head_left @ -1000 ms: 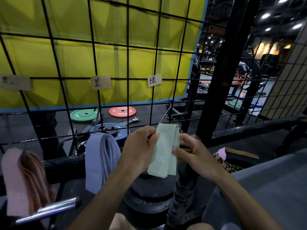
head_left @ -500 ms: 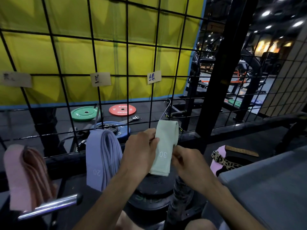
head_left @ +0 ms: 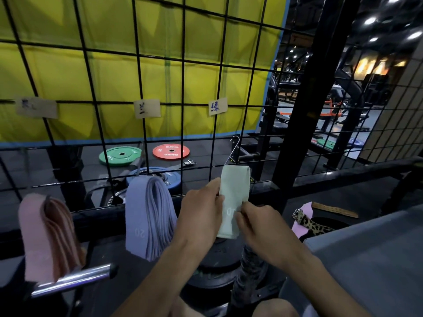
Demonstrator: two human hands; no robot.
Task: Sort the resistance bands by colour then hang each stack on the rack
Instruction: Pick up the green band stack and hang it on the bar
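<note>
We found the green bands (head_left: 235, 195) draped over the lower end of a metal S-hook (head_left: 234, 150), which was caught on a horizontal wire of the black grid rack (head_left: 146, 92). The stack hung below the paper label (head_left: 218, 106) at the right of three labels fixed to the grid. A printed "30" showed on its front face, partly covered by the right hand.

The left hand (head_left: 201, 216) pinched the left edge of the green bands between thumb and curled fingers. The right hand (head_left: 263, 229) pinched the lower right part of the same stack, fingertips against the fabric. Both hands were closed on the stack and held nothing else.

To the left, the purple bands (head_left: 148, 216) hung as a thick folded stack below the middle label (head_left: 147, 108), with a "20" on the front. Further left, the pink bands (head_left: 45, 234) hung below the leftmost label (head_left: 36, 108), which was blurred.

Behind the grid we noted a green plate (head_left: 120, 155), a red plate (head_left: 171, 151) and a blue plate (head_left: 158, 177) on the dark floor. A leopard-print belt (head_left: 313, 225) lay near the right hand, on a pink item.
</note>
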